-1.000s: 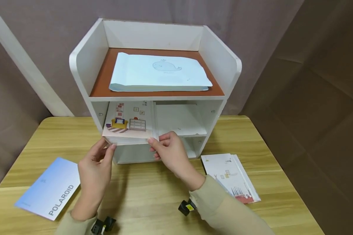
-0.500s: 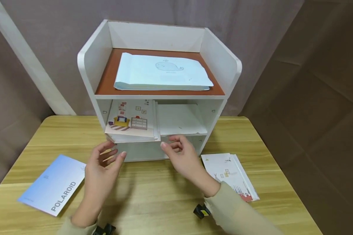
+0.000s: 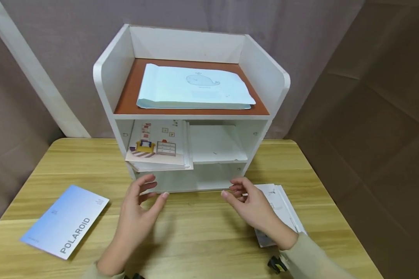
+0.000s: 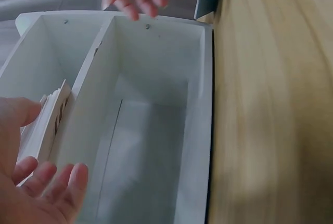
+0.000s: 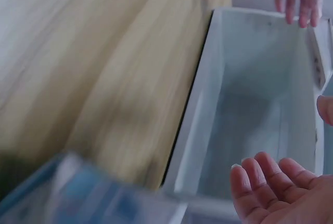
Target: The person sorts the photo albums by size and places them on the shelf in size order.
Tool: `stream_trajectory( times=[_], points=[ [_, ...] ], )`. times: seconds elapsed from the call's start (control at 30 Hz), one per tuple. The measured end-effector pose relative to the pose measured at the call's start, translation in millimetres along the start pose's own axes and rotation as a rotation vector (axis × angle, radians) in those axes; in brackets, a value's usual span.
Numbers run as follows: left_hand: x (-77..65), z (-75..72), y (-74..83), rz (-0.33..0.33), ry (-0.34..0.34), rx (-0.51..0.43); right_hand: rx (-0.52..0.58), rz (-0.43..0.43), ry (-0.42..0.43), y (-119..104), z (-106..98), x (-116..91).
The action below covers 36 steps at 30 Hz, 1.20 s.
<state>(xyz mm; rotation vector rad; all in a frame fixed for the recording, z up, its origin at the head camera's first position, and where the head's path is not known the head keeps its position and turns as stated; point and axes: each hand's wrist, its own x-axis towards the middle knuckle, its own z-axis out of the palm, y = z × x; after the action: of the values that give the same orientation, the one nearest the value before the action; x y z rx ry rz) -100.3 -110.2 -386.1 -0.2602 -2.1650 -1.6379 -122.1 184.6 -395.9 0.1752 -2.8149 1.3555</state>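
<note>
Both hands are bare, relaxed and hold nothing. My left hand [image 3: 136, 217] hovers in front of the shelf unit's lower left, below a small stack of picture books [image 3: 157, 149] on the left of the middle shelf. The top book shows a yellow armchair and a drawer chest; the lower ones jut past the shelf edge. In the left wrist view the books [image 4: 52, 117] appear beyond the thumb. My right hand [image 3: 253, 205] is in front of the lower right, overlapping a white illustrated book [image 3: 288, 207] lying on the table.
The white shelf unit [image 3: 104, 81] stands at the back of the wooden table [image 3: 195, 232]. On its brown top lies a pale package with a whale drawing [image 3: 195, 87]. A blue and white POLAROID booklet [image 3: 66, 223] lies at the left.
Both hands have let go of the picture books, which rest on the middle shelf. They have drawn back toward me and apart, the right hand moving right over the white book.
</note>
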Motion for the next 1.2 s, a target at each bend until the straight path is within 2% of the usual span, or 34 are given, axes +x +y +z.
stream_trajectory(
  times=[0.13, 0.3, 0.37, 0.47, 0.63, 0.77, 0.83, 0.93, 1.07, 1.2],
  points=[
    [5.0, 0.4, 15.1, 0.029, -0.018, 0.003, -0.039, 0.035, 0.020, 19, -15, -9],
    [8.2, 0.8, 16.6, 0.059, -0.014, -0.009, -0.113, 0.052, 0.071, 45, -33, -20],
    [8.5, 1.5, 12.2, 0.070, -0.009, -0.010, -0.143, 0.058, 0.087, 54, -41, -23],
    [7.8, 3.5, -3.3, 0.089, -0.007, -0.014, -0.181, 0.070, 0.107, 68, -53, -28],
    [0.9, 13.0, -27.3, 0.128, -0.046, -0.044, -0.230, 0.132, 0.105, 86, -76, -35],
    [-10.8, 30.9, -32.3, 0.069, -0.138, -0.063, -0.224, 0.194, 0.073, 96, -88, -39],
    [-18.4, 42.5, -32.6, 0.008, -0.207, -0.058, -0.224, 0.224, 0.059, 100, -91, -40],
    [-29.3, 60.4, -31.1, -0.067, -0.321, -0.004, -0.212, 0.256, 0.045, 105, -91, -41],
    [-39.8, 84.3, -27.1, -0.099, -0.427, 0.075, -0.175, 0.287, 0.018, 112, -91, -40],
    [-45.9, 109.8, -23.3, -0.137, -0.516, 0.082, -0.091, 0.346, -0.002, 118, -92, -38]
  ],
)
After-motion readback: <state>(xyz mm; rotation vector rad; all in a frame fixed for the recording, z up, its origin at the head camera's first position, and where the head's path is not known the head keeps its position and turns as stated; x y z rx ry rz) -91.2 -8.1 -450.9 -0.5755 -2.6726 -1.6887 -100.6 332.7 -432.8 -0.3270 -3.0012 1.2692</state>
